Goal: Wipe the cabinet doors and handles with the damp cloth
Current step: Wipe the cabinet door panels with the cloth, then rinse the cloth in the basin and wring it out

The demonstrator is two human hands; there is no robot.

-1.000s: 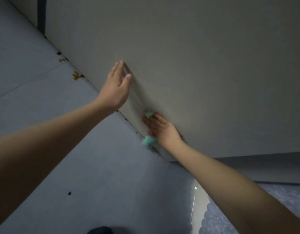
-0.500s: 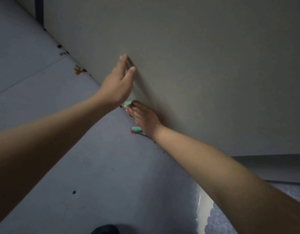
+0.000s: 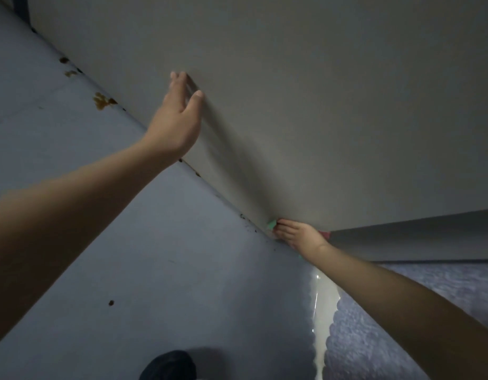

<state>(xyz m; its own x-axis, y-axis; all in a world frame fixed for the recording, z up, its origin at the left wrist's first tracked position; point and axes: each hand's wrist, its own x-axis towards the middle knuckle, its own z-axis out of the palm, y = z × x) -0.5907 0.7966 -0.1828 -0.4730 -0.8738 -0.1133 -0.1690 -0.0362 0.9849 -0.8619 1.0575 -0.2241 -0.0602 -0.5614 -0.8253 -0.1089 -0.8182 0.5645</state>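
Two hands on cabinet door, right hand clutching cloth

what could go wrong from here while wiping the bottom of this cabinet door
The right hand presses the cloth at the bottom corner of the cabinet door, right beside the floor. The cloth could pick up the dark crumbs along that edge and smear them onto the door. The brown stains further along pose the same risk. The left hand, flat on the door, may leave fresh marks.
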